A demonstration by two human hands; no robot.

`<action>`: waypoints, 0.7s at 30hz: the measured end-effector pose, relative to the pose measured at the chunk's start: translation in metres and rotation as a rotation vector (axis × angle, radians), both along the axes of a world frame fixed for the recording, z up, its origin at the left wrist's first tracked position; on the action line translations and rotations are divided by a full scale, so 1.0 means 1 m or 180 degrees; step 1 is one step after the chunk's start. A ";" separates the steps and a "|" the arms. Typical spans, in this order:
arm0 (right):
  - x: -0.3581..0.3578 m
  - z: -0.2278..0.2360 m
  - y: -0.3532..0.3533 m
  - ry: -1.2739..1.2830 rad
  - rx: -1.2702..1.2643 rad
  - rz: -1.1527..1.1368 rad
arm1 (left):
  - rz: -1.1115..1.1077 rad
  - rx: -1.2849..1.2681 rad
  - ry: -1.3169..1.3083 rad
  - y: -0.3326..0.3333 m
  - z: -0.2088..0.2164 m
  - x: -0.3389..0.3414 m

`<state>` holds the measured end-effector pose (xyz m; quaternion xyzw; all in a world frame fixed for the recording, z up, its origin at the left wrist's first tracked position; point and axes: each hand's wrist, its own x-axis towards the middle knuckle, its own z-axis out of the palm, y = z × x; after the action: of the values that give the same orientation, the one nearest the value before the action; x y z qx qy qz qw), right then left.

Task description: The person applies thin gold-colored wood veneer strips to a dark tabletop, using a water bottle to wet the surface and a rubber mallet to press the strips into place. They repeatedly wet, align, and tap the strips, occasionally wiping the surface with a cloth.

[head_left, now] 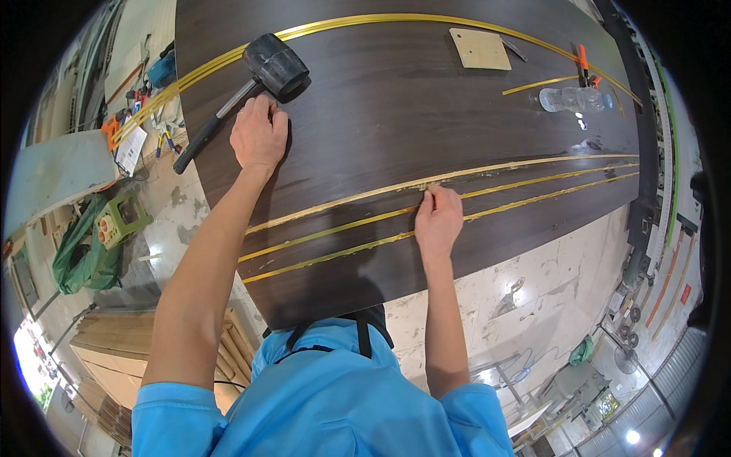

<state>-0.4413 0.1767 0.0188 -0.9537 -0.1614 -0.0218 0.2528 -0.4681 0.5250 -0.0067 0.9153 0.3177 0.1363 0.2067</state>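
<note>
A dark wood-look board lies before me, with three narrow gold strips running along its near part. My right hand is closed in a pinch at the farthest strip, beside small pale scraps; what sits between the fingertips is too small to name. My left hand rests on the board with its fingers curled in, close against a black rubber mallet. The mallet's grey-and-black handle is uncovered and passes to the left of the hand, reaching past the board's left edge.
Long loose gold strips arc over the board's far side. A beige plate, a clear plastic bottle, an orange-handled tool and a short gold strip lie at far right. Tools and a green stool stand left.
</note>
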 end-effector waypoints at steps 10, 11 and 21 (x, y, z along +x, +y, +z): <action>0.000 0.003 0.004 0.0045 -0.0042 -0.0455 | 0.0014 -0.0031 -0.0018 -0.001 0.001 0.001; 0.001 0.004 0.005 0.0066 -0.0059 -0.0296 | 0.0006 -0.0044 -0.0034 0.000 0.001 0.001; -0.047 0.062 0.024 0.2454 0.3106 -0.1247 | 0.0045 -0.0369 -0.0082 -0.003 0.010 0.001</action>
<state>-0.4886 0.2009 0.0808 -0.6806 0.1462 0.2055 0.6879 -0.4673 0.5219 0.0034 0.8977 0.3288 0.1309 0.2624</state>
